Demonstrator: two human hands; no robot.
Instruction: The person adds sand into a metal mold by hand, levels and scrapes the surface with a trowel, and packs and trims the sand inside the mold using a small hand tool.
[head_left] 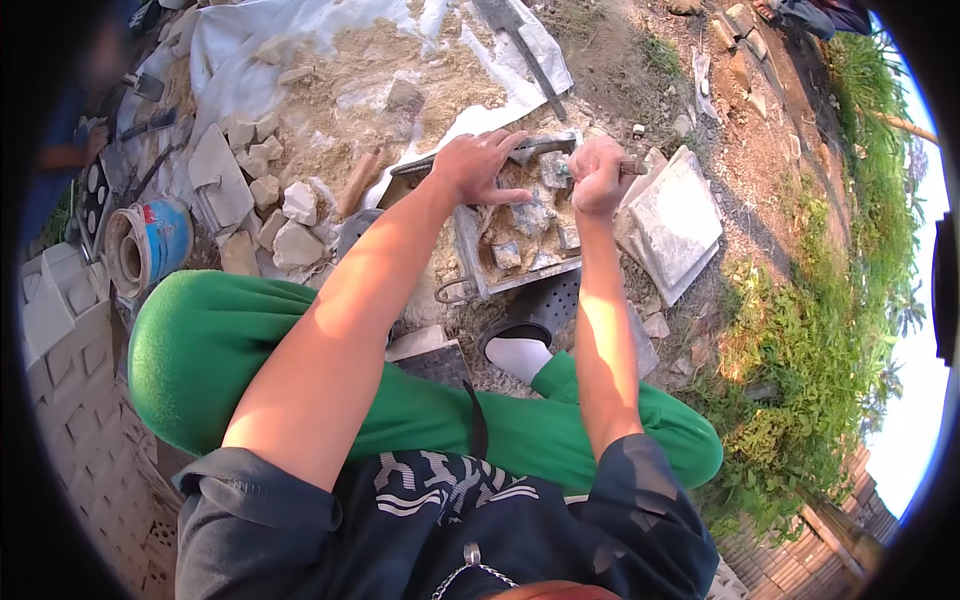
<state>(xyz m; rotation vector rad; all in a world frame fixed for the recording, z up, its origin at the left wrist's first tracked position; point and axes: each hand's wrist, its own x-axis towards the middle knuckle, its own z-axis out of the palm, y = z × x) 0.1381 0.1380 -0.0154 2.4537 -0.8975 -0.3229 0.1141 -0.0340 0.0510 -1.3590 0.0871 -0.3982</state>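
A square metal mould (470, 245) with sandy material and several raised blocks in it lies on the ground before my knees. My left hand (480, 168) rests over its far left part, fingers spread and holding nothing. My right hand (597, 177) is closed around a short tool with a wooden handle (632, 167) at the mould's far right corner. The handle's end sticks out to the right of the fist; the tool's working end is mostly hidden. A grey block (507, 256) shows in the near part of the mould.
Flat pale slabs (675, 225) are stacked right of the mould. Broken stones (298, 222) and a blue bucket (165, 235) stand left. Sandy powder covers a white sheet (235, 45) beyond, with a long dark bar (535, 70) on it. Another person's hand (95, 142) appears far left.
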